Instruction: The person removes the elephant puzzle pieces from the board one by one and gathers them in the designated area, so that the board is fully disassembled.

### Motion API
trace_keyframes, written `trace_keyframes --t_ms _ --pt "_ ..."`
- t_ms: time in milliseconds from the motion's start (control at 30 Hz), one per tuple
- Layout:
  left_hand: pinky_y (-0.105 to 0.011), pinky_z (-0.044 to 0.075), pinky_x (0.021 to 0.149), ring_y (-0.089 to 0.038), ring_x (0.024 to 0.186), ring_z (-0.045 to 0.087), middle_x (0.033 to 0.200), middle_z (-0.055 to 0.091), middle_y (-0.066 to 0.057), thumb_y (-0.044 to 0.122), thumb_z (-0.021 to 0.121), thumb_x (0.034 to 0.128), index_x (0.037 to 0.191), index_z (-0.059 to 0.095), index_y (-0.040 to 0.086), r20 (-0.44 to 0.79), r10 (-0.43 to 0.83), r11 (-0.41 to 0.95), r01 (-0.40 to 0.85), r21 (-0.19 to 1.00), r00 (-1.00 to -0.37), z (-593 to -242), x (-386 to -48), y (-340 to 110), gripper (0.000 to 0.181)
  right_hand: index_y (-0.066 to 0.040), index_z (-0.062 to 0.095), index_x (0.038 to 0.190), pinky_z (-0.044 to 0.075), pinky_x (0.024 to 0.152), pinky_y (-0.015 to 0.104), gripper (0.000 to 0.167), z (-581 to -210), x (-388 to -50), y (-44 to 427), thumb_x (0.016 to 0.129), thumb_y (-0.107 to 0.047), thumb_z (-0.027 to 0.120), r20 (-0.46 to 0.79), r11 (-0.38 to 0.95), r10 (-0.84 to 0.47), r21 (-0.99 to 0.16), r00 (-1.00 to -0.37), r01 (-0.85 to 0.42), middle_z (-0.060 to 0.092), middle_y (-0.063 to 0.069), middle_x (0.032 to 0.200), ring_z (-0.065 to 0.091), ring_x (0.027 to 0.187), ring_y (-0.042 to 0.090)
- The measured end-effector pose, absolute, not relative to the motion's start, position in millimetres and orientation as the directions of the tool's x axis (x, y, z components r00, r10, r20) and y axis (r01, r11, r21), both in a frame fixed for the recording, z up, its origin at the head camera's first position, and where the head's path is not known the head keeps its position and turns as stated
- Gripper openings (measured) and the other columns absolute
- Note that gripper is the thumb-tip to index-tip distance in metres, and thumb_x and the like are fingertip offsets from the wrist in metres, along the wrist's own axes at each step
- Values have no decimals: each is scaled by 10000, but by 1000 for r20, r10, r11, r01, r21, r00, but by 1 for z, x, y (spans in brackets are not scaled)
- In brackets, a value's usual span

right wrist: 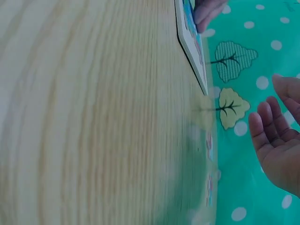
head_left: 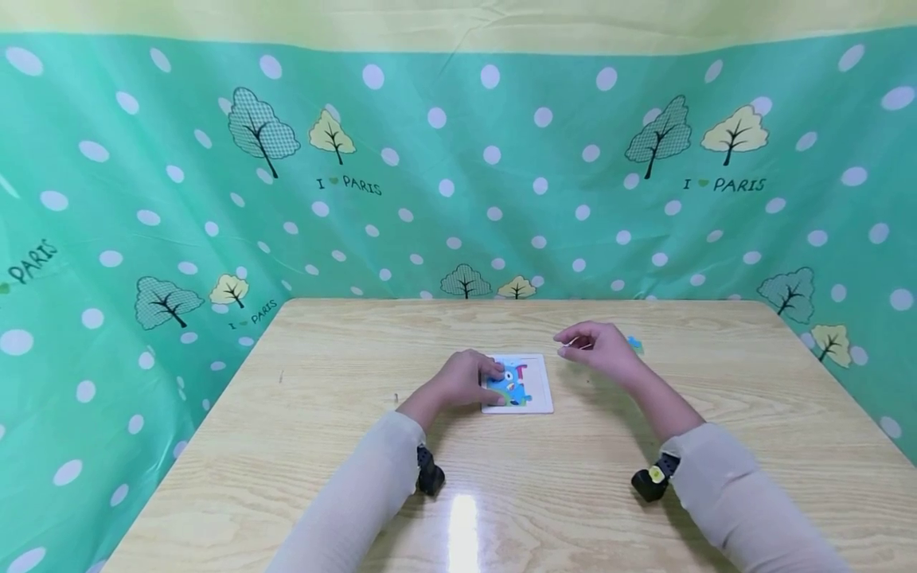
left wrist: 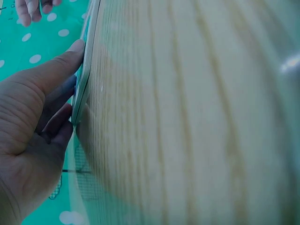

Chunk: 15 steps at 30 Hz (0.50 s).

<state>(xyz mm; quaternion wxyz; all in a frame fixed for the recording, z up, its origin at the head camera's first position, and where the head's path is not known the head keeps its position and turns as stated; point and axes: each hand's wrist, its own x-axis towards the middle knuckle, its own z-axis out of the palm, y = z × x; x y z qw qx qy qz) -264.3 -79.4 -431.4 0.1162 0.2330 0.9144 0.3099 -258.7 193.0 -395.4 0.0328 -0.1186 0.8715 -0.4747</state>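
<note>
A white-framed jigsaw puzzle board (head_left: 540, 390) lies flat on the table, with blue and green picture pieces filling its left part and bare white on its right. My left hand (head_left: 466, 378) grips the board's left side, thumb and fingers spread over the edge and the pieces. To the right of the board, my right hand (head_left: 602, 350) hovers above the table. Its thumb and forefinger pinch a thin pale sliver, apparently a puzzle piece (head_left: 568, 344) seen edge-on; its picture is hidden. In the right wrist view, the other fingers (right wrist: 265, 112) are loosely bent.
Loose blue-green puzzle pieces (head_left: 635, 344) lie on the wooden table (head_left: 344, 477) behind my right hand. A green dotted curtain (head_left: 401, 159) hangs behind the table and along its sides. A black wrist camera (head_left: 650, 481) sits beneath each forearm.
</note>
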Motion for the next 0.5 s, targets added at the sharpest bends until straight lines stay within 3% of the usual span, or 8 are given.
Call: trace_keyframes --t_ms 500 --pt "-336 358 1093 -177 1240 526 1234 656 36 292 844 775 1124 739 110 -53 520 709 396 583 -853 -432 -265 -79 407 -47 715 1130 514 741 335 258 -395 -267 162 890 -140 726 -37 593 -303 -790 -952 -158 674 62 1025 586 894 224"
